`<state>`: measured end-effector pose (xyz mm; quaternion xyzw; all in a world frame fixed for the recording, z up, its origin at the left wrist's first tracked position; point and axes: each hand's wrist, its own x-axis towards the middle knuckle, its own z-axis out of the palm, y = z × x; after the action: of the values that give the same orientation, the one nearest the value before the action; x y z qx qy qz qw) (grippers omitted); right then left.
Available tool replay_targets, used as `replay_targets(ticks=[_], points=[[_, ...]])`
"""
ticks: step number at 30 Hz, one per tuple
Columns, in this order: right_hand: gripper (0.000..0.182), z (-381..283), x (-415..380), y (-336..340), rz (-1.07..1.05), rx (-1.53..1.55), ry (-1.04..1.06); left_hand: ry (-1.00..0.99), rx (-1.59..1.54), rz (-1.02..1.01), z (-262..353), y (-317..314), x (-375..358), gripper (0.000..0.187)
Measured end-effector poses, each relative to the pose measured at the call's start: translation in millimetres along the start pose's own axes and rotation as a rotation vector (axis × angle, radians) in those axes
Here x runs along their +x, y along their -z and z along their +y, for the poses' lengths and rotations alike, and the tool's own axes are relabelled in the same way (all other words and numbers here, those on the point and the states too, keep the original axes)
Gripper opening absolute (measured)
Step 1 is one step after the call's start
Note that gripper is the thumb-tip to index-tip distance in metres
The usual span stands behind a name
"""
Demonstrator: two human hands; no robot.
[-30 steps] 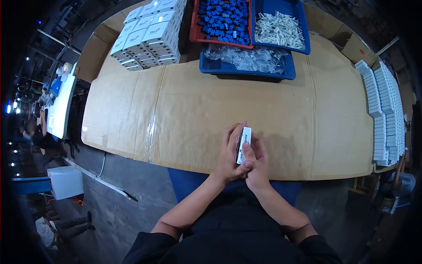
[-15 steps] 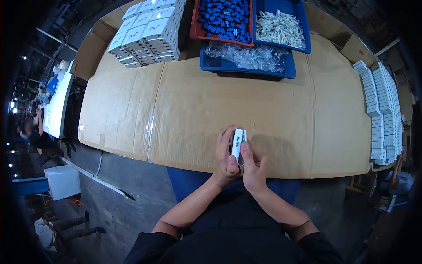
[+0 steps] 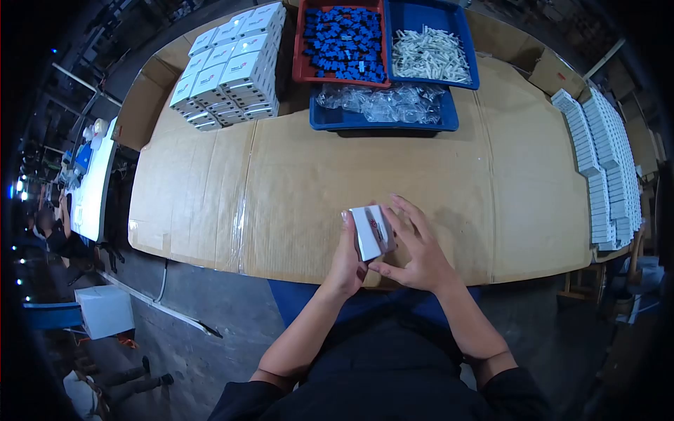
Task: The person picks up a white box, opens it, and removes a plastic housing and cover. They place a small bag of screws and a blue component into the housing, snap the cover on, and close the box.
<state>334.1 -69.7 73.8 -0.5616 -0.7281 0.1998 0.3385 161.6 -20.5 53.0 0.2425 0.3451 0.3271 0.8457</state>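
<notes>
A cardboard-covered table (image 3: 316,168) fills the middle of the room, above a grey concrete floor (image 3: 193,302). A white-topped table (image 3: 95,193) stands at the left, where small bright lights (image 3: 19,186) dot the dark surroundings.

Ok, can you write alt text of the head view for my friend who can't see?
The left hand holds a small white box, the right hand spread beside it, over a cardboard-covered table. Beyond are stacked white boxes, a red tray of blue parts, and blue trays of white pieces and clear plastic.
</notes>
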Motion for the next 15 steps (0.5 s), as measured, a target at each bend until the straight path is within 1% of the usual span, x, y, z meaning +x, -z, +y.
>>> replay_targets(ticks=[1, 2, 3, 4, 5, 7, 8, 12, 15], points=[[0.090, 2.9, 2.3, 0.8, 0.025, -0.062, 0.092, 0.038, -0.016, -0.007, -3.3, -0.8, -1.5, 0.079], [0.084, 5.7, 6.6, -0.6, 0.080, -0.057, 0.187, 0.075, -0.030, -0.014, -8.2, -1.7, -2.3, 0.079], [0.084, 9.1, 8.8, -1.9, 0.044, -0.025, 0.226, 0.113, -0.040, -0.023, -10.4, -4.7, -3.3, 0.078], [0.084, 13.0, 9.6, -1.8, 0.011, 0.002, 0.263, 0.107, -0.097, -0.010, -9.4, -13.2, -7.6, 0.078], [0.084, 14.5, 8.8, -0.3, -0.023, 0.028, 0.299, 0.107, -0.084, 0.005, -9.6, -16.7, -9.7, 0.078], [0.078, 11.1, 10.0, -1.4, 0.003, 0.076, 0.302, 0.101, -0.066, 0.043, -10.5, -20.4, -13.5, 0.078], [0.076, 13.6, 9.1, -4.7, 0.020, 0.075, 0.324, 0.088, -0.064, 0.010, -16.5, -11.7, -9.9, 0.078], [0.069, 21.0, 4.0, -11.7, 0.067, 0.101, 0.385, 0.112, -0.062, 0.010, -17.2, -5.9, -13.1, 0.076], [0.066, 17.7, -0.6, -10.6, 0.083, 0.160, 0.369, 0.132, -0.098, 0.046, -19.8, -6.7, -16.5, 0.074]])
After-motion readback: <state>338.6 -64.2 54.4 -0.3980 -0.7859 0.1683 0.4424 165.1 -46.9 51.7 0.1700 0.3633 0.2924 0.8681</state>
